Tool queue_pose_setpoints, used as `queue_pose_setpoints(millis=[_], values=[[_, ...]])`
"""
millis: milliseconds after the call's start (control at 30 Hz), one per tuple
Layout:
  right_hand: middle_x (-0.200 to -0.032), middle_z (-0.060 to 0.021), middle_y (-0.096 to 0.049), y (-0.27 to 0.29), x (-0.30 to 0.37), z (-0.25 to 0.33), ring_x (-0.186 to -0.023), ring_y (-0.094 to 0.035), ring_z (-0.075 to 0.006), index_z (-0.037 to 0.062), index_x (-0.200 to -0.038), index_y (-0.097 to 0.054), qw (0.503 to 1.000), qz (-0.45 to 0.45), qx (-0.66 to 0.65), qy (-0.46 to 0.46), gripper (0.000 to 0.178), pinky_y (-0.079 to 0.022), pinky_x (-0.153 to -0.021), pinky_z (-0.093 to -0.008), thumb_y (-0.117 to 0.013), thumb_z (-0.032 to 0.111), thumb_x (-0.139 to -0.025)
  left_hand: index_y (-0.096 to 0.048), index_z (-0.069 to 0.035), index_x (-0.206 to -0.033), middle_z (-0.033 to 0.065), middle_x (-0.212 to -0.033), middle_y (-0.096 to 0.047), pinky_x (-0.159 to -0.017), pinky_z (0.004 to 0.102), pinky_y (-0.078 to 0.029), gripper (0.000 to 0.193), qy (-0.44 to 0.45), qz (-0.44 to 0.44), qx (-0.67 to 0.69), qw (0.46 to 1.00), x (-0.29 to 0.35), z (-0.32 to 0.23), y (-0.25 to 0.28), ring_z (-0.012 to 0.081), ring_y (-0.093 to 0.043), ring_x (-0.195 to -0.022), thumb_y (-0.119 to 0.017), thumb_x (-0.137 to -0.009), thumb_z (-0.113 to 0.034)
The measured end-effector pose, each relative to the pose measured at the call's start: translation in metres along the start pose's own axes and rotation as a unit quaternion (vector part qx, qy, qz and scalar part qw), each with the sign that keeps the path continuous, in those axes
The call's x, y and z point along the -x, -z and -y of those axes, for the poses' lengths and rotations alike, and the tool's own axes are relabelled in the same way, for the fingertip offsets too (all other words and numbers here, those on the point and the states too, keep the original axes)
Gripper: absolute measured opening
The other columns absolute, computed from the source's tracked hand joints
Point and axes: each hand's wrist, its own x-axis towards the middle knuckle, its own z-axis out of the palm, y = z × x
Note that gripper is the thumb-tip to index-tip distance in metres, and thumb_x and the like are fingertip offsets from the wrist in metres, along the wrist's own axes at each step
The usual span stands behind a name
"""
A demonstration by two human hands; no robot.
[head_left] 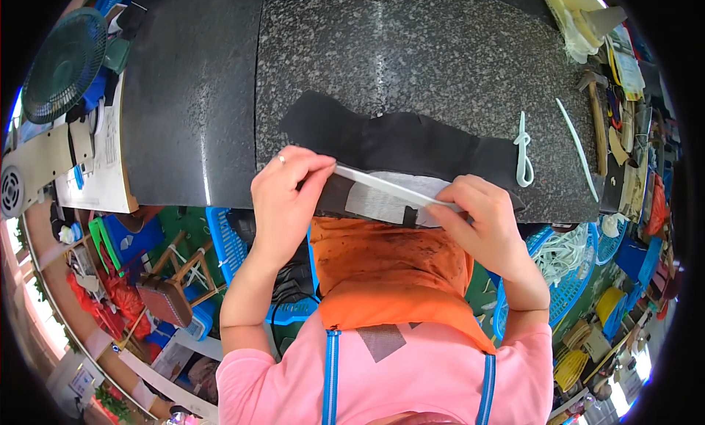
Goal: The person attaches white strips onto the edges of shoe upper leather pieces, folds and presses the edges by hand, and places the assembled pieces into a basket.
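Note:
Stretched between my two hands is a narrow white strip (385, 186), slanting down from left to right. My left hand (292, 194) pinches its left end between thumb and fingertips. The right end sits in the closed fingers of my right hand (481, 216). Behind and beneath it, a long black piece of material (415, 142) with a wavy far edge lies along the near side of the speckled stone worktop (440, 51). A pale grey patch (367, 203) shows under the strip near the table's front edge.
On the worktop's right lie a looped white strip (523, 157) and a straight one (576, 146). Near the right edge rests a wooden-handled hammer (596, 120). Below right, a blue basket (562, 300) holds many white strips. A green fan (64, 65) stands far left, a stool (165, 299) lower left.

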Motion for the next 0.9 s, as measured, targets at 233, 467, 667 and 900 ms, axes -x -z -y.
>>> queue_pose_setpoints(millis=[233,467,667,900], values=[[-0.07,-0.0078,-0.06,-0.009,-0.006,0.005,-0.063,-0.058,-0.0285,0.0062,-0.077,-0.063,0.999,0.003,0.036,-0.028,0.016,-0.046,-0.055,-0.0393,-0.075,0.015,-0.082,-0.071,-0.001,-0.094,0.0094,-0.092,-0.064,-0.071,0.0294,-0.048,0.013,0.01,0.075,-0.049,0.996,-0.014,0.004,0.007,0.021,-0.062,-0.083,-0.075,-0.081,-0.002],[-0.069,-0.0096,-0.059,-0.01,-0.006,0.009,-0.062,-0.059,-0.0293,0.0052,-0.078,-0.064,0.997,0.002,0.017,-0.078,0.016,-0.046,-0.054,-0.0392,-0.074,0.017,-0.083,-0.067,-0.007,-0.119,0.0125,-0.118,-0.054,-0.093,0.0456,-0.049,0.057,-0.257,0.058,-0.208,0.942,0.009,0.014,0.012,0.0353,-0.057,-0.11,-0.083,-0.065,-0.007],[-0.07,-0.0156,-0.06,0.012,-0.024,0.005,-0.062,-0.063,-0.0335,0.0008,-0.078,-0.063,0.984,0.024,0.0,-0.178,0.019,-0.048,-0.055,-0.0397,-0.07,0.016,-0.086,-0.064,-0.005,-0.127,0.0129,-0.125,-0.055,-0.099,0.0488,-0.048,0.065,-0.282,0.115,-0.196,0.932,0.016,0.027,-0.001,0.0384,-0.054,-0.119,-0.082,-0.064,-0.007],[-0.071,-0.0122,-0.06,0.003,-0.021,0.006,-0.064,-0.063,-0.0345,0.0043,-0.079,-0.063,0.97,0.042,0.199,-0.129,0.021,-0.048,-0.057,-0.0433,-0.068,0.023,-0.087,-0.065,0.001,-0.115,0.0175,-0.131,-0.06,-0.096,0.0461,-0.052,0.038,-0.348,0.123,-0.124,0.921,0.022,-0.012,-0.043,0.0332,-0.057,-0.121,-0.066,-0.08,-0.014]])
